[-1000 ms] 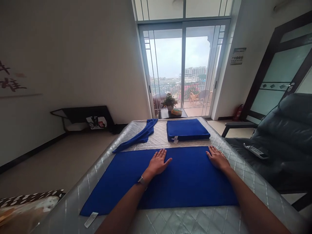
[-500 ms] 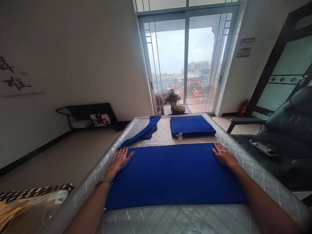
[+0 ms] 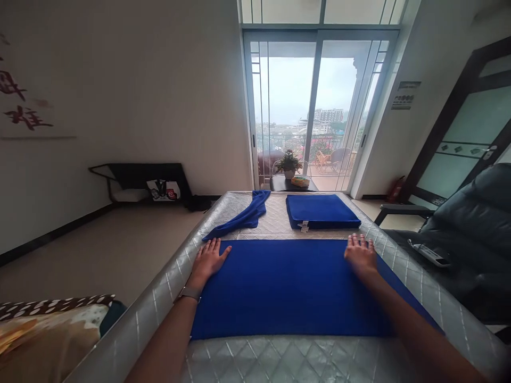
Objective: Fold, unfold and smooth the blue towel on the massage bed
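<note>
A blue towel (image 3: 287, 290) lies spread flat on a quilted silver surface (image 3: 259, 359) in front of me. My left hand (image 3: 209, 259) rests open on its far left corner, fingers stretched and thumb apart. Over the far right part of the towel is my right hand (image 3: 360, 252), its fingers pointing away from me and a little apart, the arm slightly blurred. Neither hand grips anything. Beyond the towel sits a neat stack of folded blue towels (image 3: 323, 210) with white tags. To its left lies a crumpled blue towel (image 3: 243, 217).
A black armchair (image 3: 475, 223) with a white power strip (image 3: 429, 254) on it stands to the right. Behind the far edge is a small table (image 3: 275, 184) with a potted plant (image 3: 290, 164). Patterned fabric (image 3: 51, 330) is at lower left.
My right hand has moved inward from the towel's far right corner, uncovering more of its right side. My left hand stays on its corner. The view has shifted slightly.
</note>
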Tool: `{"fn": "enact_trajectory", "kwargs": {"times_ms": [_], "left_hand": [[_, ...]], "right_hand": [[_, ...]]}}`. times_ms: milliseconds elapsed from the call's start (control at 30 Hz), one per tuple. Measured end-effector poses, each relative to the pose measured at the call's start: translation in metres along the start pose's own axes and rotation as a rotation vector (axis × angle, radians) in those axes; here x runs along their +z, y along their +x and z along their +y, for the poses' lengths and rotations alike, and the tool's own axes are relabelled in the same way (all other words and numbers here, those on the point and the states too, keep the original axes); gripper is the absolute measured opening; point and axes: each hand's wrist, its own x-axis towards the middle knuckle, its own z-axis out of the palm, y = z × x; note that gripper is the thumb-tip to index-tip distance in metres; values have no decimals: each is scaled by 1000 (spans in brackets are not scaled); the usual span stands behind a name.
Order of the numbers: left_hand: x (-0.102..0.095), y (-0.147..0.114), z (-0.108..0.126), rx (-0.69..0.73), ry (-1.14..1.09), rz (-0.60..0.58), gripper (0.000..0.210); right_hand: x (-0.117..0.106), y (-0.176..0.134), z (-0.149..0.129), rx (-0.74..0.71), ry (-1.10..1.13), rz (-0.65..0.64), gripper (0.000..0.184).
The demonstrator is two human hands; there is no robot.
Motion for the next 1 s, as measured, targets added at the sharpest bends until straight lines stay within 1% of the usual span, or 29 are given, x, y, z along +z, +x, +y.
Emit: {"fn": "enact_trajectory", "kwargs": {"times_ms": [33, 133, 200, 267, 300, 367, 467, 567, 633, 700, 800, 867, 933, 1000], "left_hand": [[0, 0, 0, -3, -3, -3, 87], [-3, -1, 2, -10, -8, -28, 88], [-5, -2, 3, -12, -3, -41, 87], [-6, -3, 4, -13, 9, -46, 85], [-6, -3, 4, -14, 18, -45, 85], [-4, -2, 3, -14, 32, -42, 84], [-1, 0, 1, -7, 42, -38, 84], [2, 2, -3, 7, 47, -25, 85], [3, 3, -4, 16, 60, -10, 84], [5, 4, -5, 19, 70, -3, 84], [7, 5, -7, 17, 75, -2, 83], [8, 7, -8, 15, 75, -9, 82], [9, 8, -10, 12, 71, -19, 81], [9, 9, -10, 8, 60, -24, 81]], "right_hand": [[-7, -7, -24, -85, 47, -12, 62], [-22, -27, -97, -361, 209, -166, 65], [-26, -36, -135, -472, 295, -253, 70], [-26, -39, -156, -492, 347, -291, 73], [-25, -39, -160, -483, 361, -293, 74], [-20, -35, -158, -467, 378, -283, 74], [-10, -26, -136, -448, 375, -273, 74], [2, -14, -97, -388, 330, -255, 72], [11, -3, -62, -339, 284, -250, 71], [22, 9, -20, -277, 234, -254, 70], [38, 25, 43, -128, 177, -242, 70], [49, 32, 75, -48, 172, -222, 71], [56, 35, 93, -20, 187, -206, 73], [61, 35, 98, -18, 206, -193, 74]]}}
